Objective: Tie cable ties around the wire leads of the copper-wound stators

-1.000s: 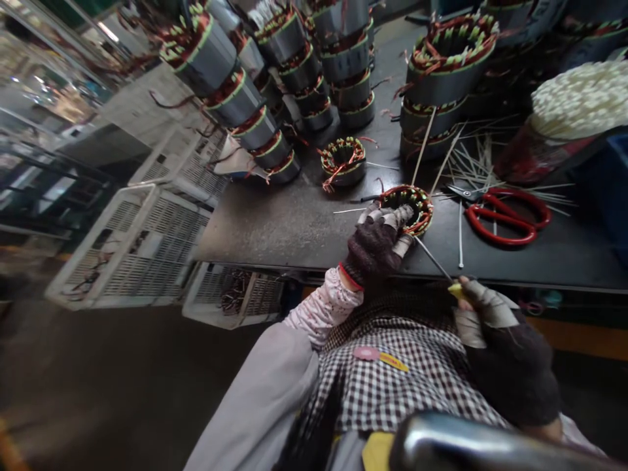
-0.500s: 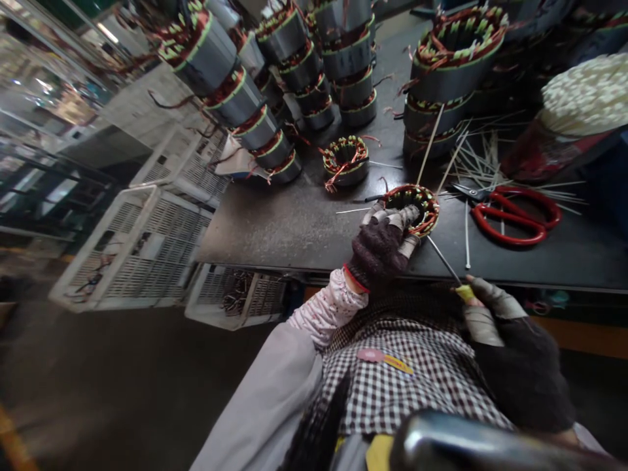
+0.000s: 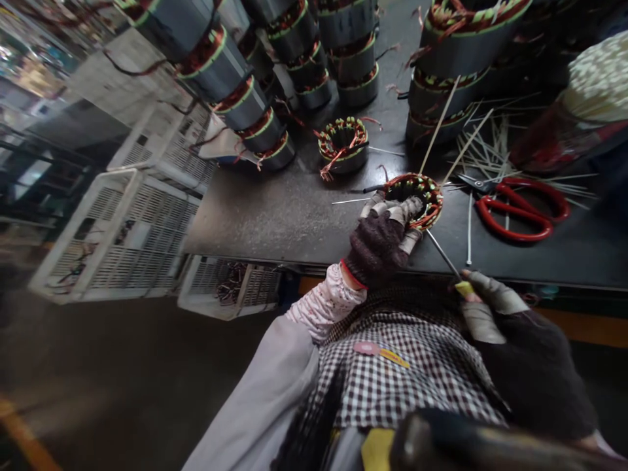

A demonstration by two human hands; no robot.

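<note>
My left hand (image 3: 383, 235), in a dark glove with taped fingertips, is closed on the near left rim of a motor stator (image 3: 430, 204) wound with copper wire. Some of its fingers reach into the stator's bore. Two pale cable ties (image 3: 443, 124) stick up from the far side of its winding. In my right hand (image 3: 510, 320), also gloved and taped, is a thin metal rod tool (image 3: 444, 255) with a yellow grip. The rod's tip meets the near right side of the stator; its exact contact point is hidden.
Red-handled scissors (image 3: 520, 209) lie right of the stator, beside scattered cable ties (image 3: 495, 147). Another stator (image 3: 343, 147) sits farther back, before tall stacks of stators (image 3: 353, 65). A container of white ties (image 3: 554, 140) stands far right. Plastic crates (image 3: 142, 235) are left of the table.
My view has shifted a little, so the stacks sit higher in the picture. Both hands keep their hold, with the rod tip still at the stator's near side.
</note>
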